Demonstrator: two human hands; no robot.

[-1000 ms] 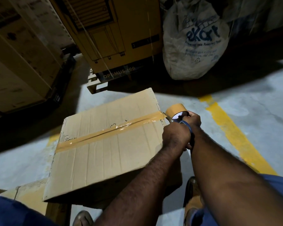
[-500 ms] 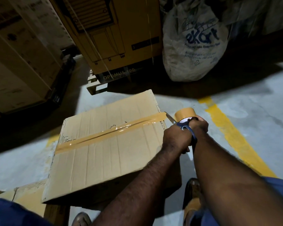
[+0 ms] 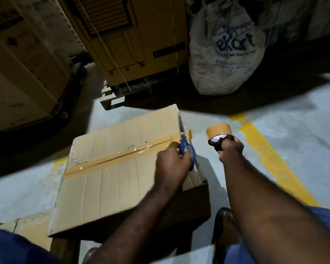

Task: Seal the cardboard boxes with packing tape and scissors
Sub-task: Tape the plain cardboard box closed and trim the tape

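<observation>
Motion blur on the scissors (image 3: 184, 144): blade edges unclear, handles buried in the left hand (image 3: 172, 164). The right hand (image 3: 230, 150) covers the near side of the tape roll (image 3: 218, 129). Left forearm hides the near right corner of the box (image 3: 112, 180). The lower box (image 3: 29, 222) sits mostly under it, cut by blue cloth (image 3: 11, 246). Small print on the sack (image 3: 208, 77) is unreadable. The cartons (image 3: 141, 35) run off the top edge.

floor (image 3: 293, 130): grey concrete, yellow line (image 3: 271, 161) | on it: white sack (image 3: 225, 54), wooden pallet (image 3: 112, 100)

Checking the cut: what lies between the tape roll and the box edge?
Bare floor only; no strand links tape roll and box, head view.
</observation>
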